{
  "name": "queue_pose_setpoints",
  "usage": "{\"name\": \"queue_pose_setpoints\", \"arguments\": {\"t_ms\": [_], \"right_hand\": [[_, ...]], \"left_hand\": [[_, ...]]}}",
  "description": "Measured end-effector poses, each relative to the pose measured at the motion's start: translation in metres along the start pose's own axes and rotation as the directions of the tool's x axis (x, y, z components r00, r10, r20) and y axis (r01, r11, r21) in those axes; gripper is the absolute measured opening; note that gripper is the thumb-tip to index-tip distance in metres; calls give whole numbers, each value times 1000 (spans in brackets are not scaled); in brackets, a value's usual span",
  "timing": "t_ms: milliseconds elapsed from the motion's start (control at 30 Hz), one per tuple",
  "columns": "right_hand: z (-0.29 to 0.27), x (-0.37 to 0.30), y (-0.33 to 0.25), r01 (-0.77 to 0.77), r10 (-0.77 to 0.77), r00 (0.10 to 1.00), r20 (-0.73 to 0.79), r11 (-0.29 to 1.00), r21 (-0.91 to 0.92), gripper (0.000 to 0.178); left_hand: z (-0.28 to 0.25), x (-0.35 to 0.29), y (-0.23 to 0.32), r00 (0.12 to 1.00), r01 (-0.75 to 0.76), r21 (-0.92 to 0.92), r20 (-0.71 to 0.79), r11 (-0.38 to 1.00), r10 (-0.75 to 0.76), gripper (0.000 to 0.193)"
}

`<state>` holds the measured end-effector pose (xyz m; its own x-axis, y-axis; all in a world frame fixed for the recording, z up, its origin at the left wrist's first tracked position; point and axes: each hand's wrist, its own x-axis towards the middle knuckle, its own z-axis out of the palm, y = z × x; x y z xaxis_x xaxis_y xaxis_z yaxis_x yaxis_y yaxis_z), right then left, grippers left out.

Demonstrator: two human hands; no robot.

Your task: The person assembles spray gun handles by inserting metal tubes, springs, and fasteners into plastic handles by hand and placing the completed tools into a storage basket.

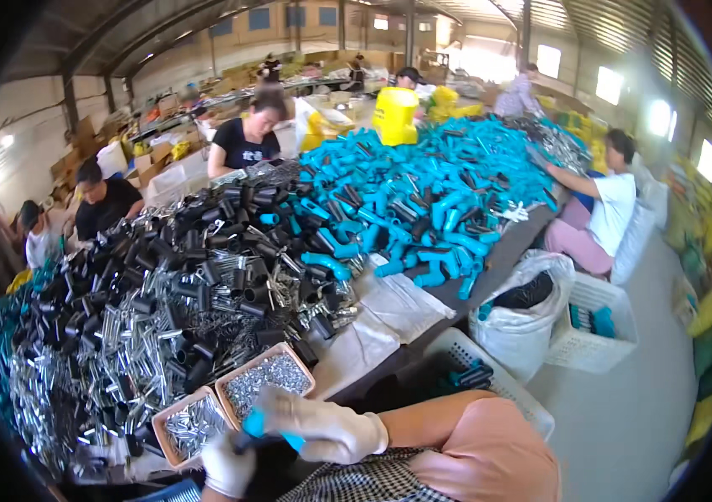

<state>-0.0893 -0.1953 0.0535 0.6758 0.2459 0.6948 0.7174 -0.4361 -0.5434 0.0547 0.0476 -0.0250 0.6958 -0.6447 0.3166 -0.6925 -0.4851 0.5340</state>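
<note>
My right hand (335,428), in a white glove, is closed around a teal plastic piece (292,441), blurred by motion and partly hidden by the fingers. My left hand (228,465), also gloved in white, grips a dark tube-like part (244,442) at its near end. Whether the dark part and the teal piece are joined, I cannot tell. Just beyond my hands stand two pinkish trays: one tray (159,435) holds shiny metal pins, and the other tray (223,393) holds small metal fasteners.
Ahead lies a big heap of black tubes and metal parts (155,301), with teal curved plastic parts (423,188) beyond it. At right stand a white sack (532,335) and a white crate (603,356). A yellow bucket (395,115) tops the heap. Several people work around it.
</note>
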Motion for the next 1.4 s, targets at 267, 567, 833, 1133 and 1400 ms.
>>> {"name": "queue_pose_setpoints", "arguments": {"t_ms": [267,567,833,1133,1400], "right_hand": [[-4,-19,10,-127,129,990,-60,991,49,51],[-15,-5,16,80,-78,996,-32,995,65,43],[-18,-10,18,19,-20,1000,5,989,146,39],[-24,0,38,0,10,997,73,991,-135,43],[-19,-19,48,-123,138,989,51,967,-222,83]], "left_hand": [[-1,13,39,997,70,-27,-43,997,-71,14],[-3,2,57,988,-41,-32,150,999,46,19],[3,-2,51,966,78,20,247,997,-81,13],[2,-10,79,917,-59,-92,389,994,90,21],[25,-8,19,991,107,-232,102,967,-85,25]]}}
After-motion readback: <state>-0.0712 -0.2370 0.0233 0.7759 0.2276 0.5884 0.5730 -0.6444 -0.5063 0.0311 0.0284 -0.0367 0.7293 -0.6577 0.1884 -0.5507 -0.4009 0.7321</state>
